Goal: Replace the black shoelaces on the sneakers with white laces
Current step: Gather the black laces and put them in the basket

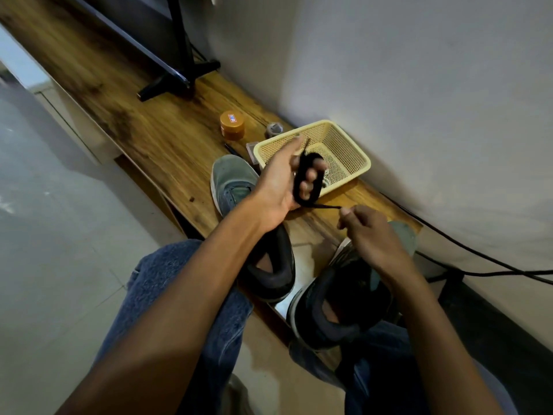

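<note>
Two grey-green sneakers stand on the wooden shelf, the left sneaker (236,187) toe away from me and the right sneaker (341,298) near the shelf's end. Neither shows a lace in its eyelets. A black shoelace (308,178) is wound in a coil around the fingers of my left hand (284,181), which is held over the left sneaker and the basket's near edge. My right hand (368,232) pinches the lace's loose end (324,207), stretched taut from the coil. No white laces are visible.
A yellow mesh basket (344,139) sits against the wall behind my hands. An orange-lidded jar (232,124), a small grey roll (274,129) and a TV stand foot (176,82) are farther along the shelf (149,139). A black cable (478,253) runs along the wall on the right.
</note>
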Action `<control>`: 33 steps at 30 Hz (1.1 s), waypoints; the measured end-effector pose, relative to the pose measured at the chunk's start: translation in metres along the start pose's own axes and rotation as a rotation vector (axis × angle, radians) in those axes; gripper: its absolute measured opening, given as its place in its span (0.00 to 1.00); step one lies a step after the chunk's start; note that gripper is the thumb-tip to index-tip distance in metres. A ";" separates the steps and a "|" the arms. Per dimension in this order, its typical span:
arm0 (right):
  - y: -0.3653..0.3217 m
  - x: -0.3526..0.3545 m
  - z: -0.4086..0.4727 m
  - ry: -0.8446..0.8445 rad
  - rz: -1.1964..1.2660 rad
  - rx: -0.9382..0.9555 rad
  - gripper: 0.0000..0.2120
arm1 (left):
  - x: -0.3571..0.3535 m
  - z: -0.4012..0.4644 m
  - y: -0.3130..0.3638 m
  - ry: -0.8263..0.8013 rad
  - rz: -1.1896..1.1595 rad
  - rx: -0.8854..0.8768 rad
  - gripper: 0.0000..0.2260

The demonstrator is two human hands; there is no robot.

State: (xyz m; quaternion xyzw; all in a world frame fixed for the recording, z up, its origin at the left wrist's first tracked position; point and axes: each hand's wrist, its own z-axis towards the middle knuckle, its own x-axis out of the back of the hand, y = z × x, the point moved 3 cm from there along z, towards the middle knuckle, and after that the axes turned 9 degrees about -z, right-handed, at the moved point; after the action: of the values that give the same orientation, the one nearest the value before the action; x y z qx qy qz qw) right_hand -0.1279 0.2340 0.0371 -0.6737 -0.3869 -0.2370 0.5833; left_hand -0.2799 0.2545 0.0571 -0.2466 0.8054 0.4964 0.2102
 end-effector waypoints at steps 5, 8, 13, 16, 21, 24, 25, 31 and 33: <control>-0.005 0.008 -0.002 0.299 0.150 0.048 0.13 | -0.007 -0.002 -0.019 -0.110 0.470 0.059 0.26; -0.011 0.002 -0.006 0.368 0.115 0.134 0.11 | -0.007 0.002 -0.025 -0.089 0.484 0.067 0.24; -0.013 0.002 -0.006 0.505 -0.059 0.220 0.09 | -0.008 0.001 -0.023 -0.065 0.420 0.009 0.17; -0.018 0.006 -0.009 0.610 -0.084 0.232 0.08 | -0.011 0.000 -0.025 -0.071 0.430 -0.059 0.15; -0.023 0.008 -0.013 0.661 -0.055 0.268 0.08 | -0.011 0.000 -0.034 -0.035 0.446 -0.058 0.13; -0.022 0.006 -0.010 0.599 -0.064 0.285 0.07 | -0.011 0.001 -0.035 -0.002 0.373 -0.019 0.12; -0.022 0.005 -0.008 0.563 -0.062 0.295 0.07 | -0.011 0.001 -0.035 0.007 0.337 0.007 0.12; -0.023 0.009 -0.010 0.379 0.282 0.261 0.09 | -0.008 0.000 -0.033 0.042 0.239 0.088 0.11; -0.020 0.012 -0.011 0.409 0.460 0.192 0.06 | -0.010 0.000 -0.033 0.008 0.202 0.103 0.13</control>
State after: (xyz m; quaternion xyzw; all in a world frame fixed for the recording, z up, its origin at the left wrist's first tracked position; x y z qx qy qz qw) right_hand -0.1353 0.2267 0.0610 -0.6236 -0.1198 -0.1921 0.7482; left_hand -0.2519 0.2441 0.0401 -0.1552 0.8514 0.4719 0.1684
